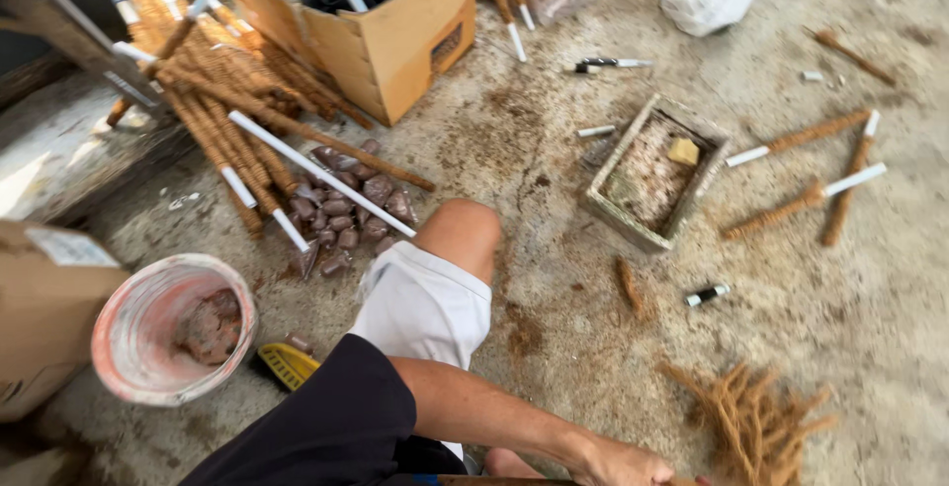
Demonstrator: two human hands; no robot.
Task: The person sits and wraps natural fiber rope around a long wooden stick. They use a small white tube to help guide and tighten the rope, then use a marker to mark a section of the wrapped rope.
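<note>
Head view shows one hand (pixel 623 466) low at the frame's bottom edge, right beside a tuft of loose coir fibre (pixel 756 427) on the floor; whose side it is and its grip I cannot tell. Fibre-wrapped sticks (pixel 227 81) lie piled upper left, within reach.

A brown cardboard box (pixel 381 36) stands open beside a heap of coir-wrapped white-tipped poles (pixel 222 90). A round pinkish plastic bucket (pixel 148 323) sits left, a shallow rectangular wooden tray (pixel 633 224) right, and small dark brown wrapped lumps (pixel 346 214) lie between them.
</note>
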